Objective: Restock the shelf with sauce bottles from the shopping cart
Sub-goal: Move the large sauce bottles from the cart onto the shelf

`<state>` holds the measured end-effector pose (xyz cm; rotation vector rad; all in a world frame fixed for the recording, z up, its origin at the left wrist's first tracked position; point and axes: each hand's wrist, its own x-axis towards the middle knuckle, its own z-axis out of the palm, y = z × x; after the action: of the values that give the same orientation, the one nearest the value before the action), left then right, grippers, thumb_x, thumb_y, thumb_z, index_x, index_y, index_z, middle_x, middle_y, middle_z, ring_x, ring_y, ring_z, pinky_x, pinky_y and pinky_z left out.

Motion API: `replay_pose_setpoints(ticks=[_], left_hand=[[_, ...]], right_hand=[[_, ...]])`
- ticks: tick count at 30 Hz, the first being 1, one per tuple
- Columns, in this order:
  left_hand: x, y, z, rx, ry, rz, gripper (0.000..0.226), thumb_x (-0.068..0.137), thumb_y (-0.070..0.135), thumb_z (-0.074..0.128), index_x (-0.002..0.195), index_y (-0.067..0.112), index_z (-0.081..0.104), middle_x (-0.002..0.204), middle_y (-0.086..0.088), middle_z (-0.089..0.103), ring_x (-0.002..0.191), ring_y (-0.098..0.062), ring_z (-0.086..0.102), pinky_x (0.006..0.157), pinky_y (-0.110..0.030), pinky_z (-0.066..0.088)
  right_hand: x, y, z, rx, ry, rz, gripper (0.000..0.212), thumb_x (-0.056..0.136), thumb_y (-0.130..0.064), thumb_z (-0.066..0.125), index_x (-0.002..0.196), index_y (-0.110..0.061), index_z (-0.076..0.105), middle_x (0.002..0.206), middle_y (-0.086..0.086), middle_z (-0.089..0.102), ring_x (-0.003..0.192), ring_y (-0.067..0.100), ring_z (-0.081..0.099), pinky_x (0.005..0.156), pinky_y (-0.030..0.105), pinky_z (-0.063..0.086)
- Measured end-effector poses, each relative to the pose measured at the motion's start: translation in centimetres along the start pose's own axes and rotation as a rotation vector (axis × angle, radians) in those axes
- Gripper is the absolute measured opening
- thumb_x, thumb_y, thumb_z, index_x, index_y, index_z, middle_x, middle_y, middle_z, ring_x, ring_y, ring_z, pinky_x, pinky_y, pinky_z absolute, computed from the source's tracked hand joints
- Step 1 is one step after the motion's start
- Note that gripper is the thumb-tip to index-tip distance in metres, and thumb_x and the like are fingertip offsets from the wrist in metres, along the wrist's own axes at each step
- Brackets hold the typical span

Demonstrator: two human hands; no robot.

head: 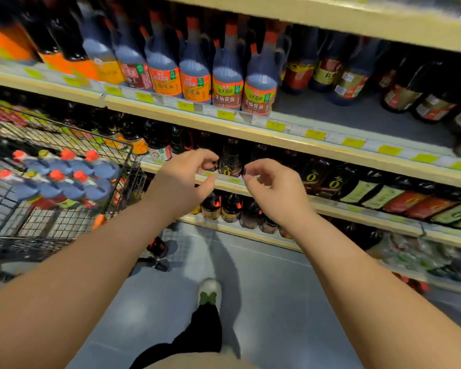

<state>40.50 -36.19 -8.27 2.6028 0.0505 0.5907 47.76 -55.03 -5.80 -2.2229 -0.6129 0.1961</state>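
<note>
The top shelf point(250, 123) carries a row of large sauce bottles point(258, 86) with orange caps, standing upright at its front edge from the left to the middle. Just right of them is a bare grey patch point(357, 118), with smaller dark bottles point(349, 83) farther back and to the right. Yellow price tags point(276, 126) line the front edge. The middle shelf point(357, 209) holds dark bottles point(230, 161), those at the right leaning. The lower shelf point(237, 231) holds small dark bottles point(232, 209). On the grey floor point(277, 288), at the left, stands the wire shopping cart point(64, 138), with orange-capped bottles point(64, 182) lying inside.
</note>
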Motion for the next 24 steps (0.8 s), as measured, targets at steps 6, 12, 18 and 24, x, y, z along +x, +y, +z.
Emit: replay_pose_setpoints(ticks=[6, 12, 18, 24], left_hand=[[-6.7, 0.6, -4.7, -0.072, 0.014, -0.202, 0.02, 0.082, 0.016, 0.064, 0.102, 0.016, 0.067, 0.08, 0.004, 0.064, 0.072, -0.01, 0.058, 0.072, -0.027, 0.052], [-12.6, -2.1, -10.2, -0.035, -0.009, -0.37, 0.014, 0.086, 0.012, 0.062, 0.096, 0.02, 0.067, 0.078, 0.007, 0.064, 0.073, -0.009, 0.058, 0.066, -0.019, 0.047], [-18.9, -8.9, -15.7, 0.069, 0.117, -0.379, 0.023, 0.079, 0.029, 0.052, 0.087, 0.018, 0.071, 0.072, 0.008, 0.064, 0.062, -0.009, 0.055, 0.063, -0.023, 0.049], [-23.7, -16.1, -22.1, 0.066, 0.017, -0.532, 0.01, 0.083, 0.016, 0.065, 0.091, 0.02, 0.069, 0.081, 0.008, 0.065, 0.066, 0.002, 0.053, 0.067, -0.017, 0.044]], right_hand=[[-4.1, -4.0, 2.4, 0.065, -0.106, -0.056, 0.02, 0.09, -0.023, 0.061, 0.11, -0.023, 0.065, 0.09, -0.016, 0.062, 0.065, -0.008, 0.055, 0.057, 0.009, 0.043], [-6.4, -9.1, 7.2, 0.044, -0.237, -0.135, 0.021, 0.092, -0.025, 0.06, 0.112, -0.022, 0.065, 0.09, -0.011, 0.064, 0.059, 0.0, 0.054, 0.055, 0.015, 0.044], [-6.7, -15.1, 15.2, 0.043, -0.319, -0.177, 0.021, 0.09, -0.024, 0.062, 0.111, -0.022, 0.066, 0.097, -0.01, 0.066, 0.078, 0.01, 0.059, 0.074, 0.026, 0.048], [-7.0, -22.0, 23.8, 0.059, -0.35, -0.191, 0.02, 0.09, -0.023, 0.063, 0.109, -0.02, 0.066, 0.097, -0.006, 0.068, 0.078, 0.008, 0.06, 0.075, 0.026, 0.05]])
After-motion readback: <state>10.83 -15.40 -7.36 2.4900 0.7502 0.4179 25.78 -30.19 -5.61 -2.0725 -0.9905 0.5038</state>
